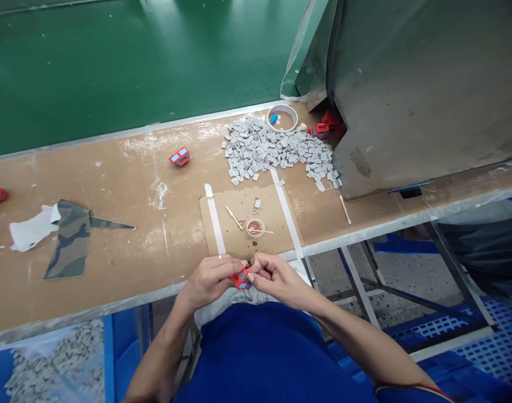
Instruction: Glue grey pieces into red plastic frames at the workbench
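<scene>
My left hand [210, 280] grips a small red toy vehicle [241, 279] with light-blue windows, just off the table's front edge. Against its right side my right hand [277, 277] is closed in a pinch; whatever sits between those fingertips is too small to make out. Just beyond both hands lies a cardboard sheet [277, 207] held by white tape strips. On it stand a little cup [251, 224] of reddish liquid with a cotton swab [264, 231] across it, a second stick [234, 218] and a single grey tile [257, 204].
A heap of small grey tiles [264, 145] lies behind the cardboard, beside a tape roll [282, 127]. Another red toy vehicle [180, 157] rests farther left, near camouflage fabric [71, 240]. A metal panel [428, 101] rises at right. A green conveyor belt [134, 61] runs behind.
</scene>
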Action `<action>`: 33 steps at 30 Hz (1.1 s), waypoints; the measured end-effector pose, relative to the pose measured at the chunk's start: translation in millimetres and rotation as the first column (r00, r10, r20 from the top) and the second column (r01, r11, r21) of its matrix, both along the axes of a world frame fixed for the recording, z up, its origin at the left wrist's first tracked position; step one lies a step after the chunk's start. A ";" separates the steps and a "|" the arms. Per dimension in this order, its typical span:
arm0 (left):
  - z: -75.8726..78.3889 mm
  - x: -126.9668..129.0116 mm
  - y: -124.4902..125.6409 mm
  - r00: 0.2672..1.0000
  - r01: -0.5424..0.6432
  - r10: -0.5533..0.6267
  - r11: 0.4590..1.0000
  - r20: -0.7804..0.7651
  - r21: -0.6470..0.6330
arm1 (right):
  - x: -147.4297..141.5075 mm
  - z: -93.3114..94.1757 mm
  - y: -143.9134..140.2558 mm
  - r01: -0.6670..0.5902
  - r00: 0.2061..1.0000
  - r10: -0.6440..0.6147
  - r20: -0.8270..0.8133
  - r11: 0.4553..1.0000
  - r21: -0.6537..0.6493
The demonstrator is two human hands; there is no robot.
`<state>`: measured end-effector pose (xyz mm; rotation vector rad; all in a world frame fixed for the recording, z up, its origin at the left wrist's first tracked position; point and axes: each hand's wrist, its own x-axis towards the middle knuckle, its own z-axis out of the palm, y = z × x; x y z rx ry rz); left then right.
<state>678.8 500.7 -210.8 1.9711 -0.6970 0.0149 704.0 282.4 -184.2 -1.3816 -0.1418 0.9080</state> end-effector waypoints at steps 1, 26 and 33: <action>-0.1 0.2 0.1 1.000 0.005 -0.005 1.000 0.030 0.004 | 0.0 0.6 -0.6 -0.001 1.000 0.001 -0.003 1.000 0.006; 36.2 -21.3 -20.2 0.882 -0.417 0.324 0.876 -0.342 -0.245 | -2.5 9.2 -1.8 0.166 0.749 -0.118 0.652 0.986 -0.013; 45.3 -10.0 -25.1 0.857 -0.466 0.347 0.837 -0.381 -0.286 | 8.1 21.0 -3.9 0.091 0.689 0.017 0.724 0.990 -0.109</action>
